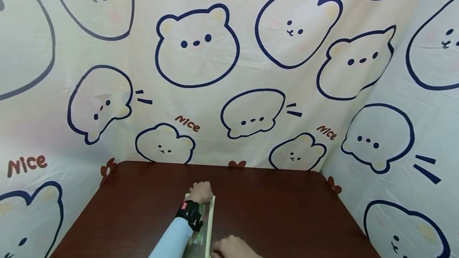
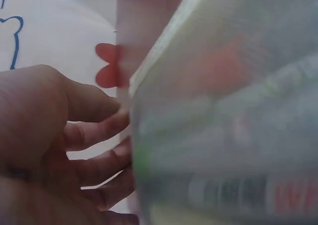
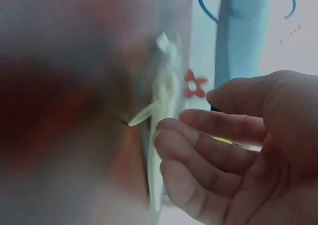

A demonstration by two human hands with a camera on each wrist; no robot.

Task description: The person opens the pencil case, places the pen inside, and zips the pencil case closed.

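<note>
A flat see-through plastic pouch point(image 1: 204, 240) with cream edging lies on the brown table, partly under the left forearm. My left hand point(image 1: 201, 192) is at its far end; in the left wrist view the thumb and fingers point(image 2: 102, 173) grip the pouch's edge, some fingertips hidden. Blurred green and red print shows through the pouch point(image 2: 238, 135) there. Beside the near end of the long cream edge is my right hand point(image 1: 234, 247). In the right wrist view its fingers point(image 3: 186, 187) bend loosely by the cream edging point(image 3: 158, 170), thumb apart. A small cream tab point(image 3: 141, 115) sticks out near the fingertips.
The dark brown table point(image 1: 287, 206) stretches to both sides of the pouch. Cloth walls point(image 1: 201, 102) with bear outlines rise behind it and at the left and right. A black band point(image 1: 189, 215) sits on the left wrist below a light blue sleeve point(image 1: 172, 239).
</note>
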